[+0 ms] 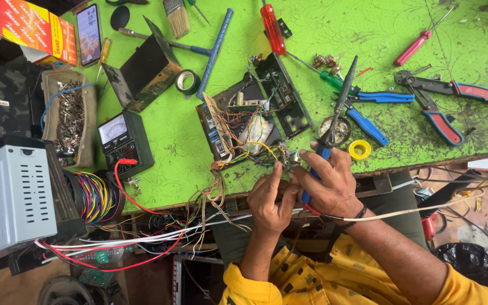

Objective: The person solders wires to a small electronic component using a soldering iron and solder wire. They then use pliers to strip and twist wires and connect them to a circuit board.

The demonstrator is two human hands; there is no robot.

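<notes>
At the lower middle of the frame the right hand [330, 183] is closed around the blue handle of a soldering iron [334, 116], whose dark shaft slants up and to the right across the green tabletop [210, 141]. Just to its left, the left hand [270, 200] has its fingers drawn together, pinching a small wired part [291, 160] at the tabletop's near edge; what exactly it grips is too small to tell. That part trails coloured wires to an opened circuit assembly [244, 124] lying just above the hands, at the centre of the frame, with a black metal frame [284, 96] touching its upper right side. Right of the soldering iron sit a small round tin [340, 130] and a yellow roll of tape [360, 149], and beyond them blue-handled pliers [374, 110] and red-and-black pliers [453, 101]. A red-handled screwdriver [273, 29] lies at the top centre and a pink-handled one [416, 48] at the upper right. To the left of the assembly stand an analogue multimeter [122, 141] with a red lead, a black tape roll [187, 82] and a dark metal box [145, 70]. At the upper left are a phone [88, 34], a red-and-yellow carton [35, 28] and a tray of metal screws [69, 116]. A grey vented case [9, 197] fills the lower left, with a coil of multicoloured wire [94, 197] just beside it.
</notes>
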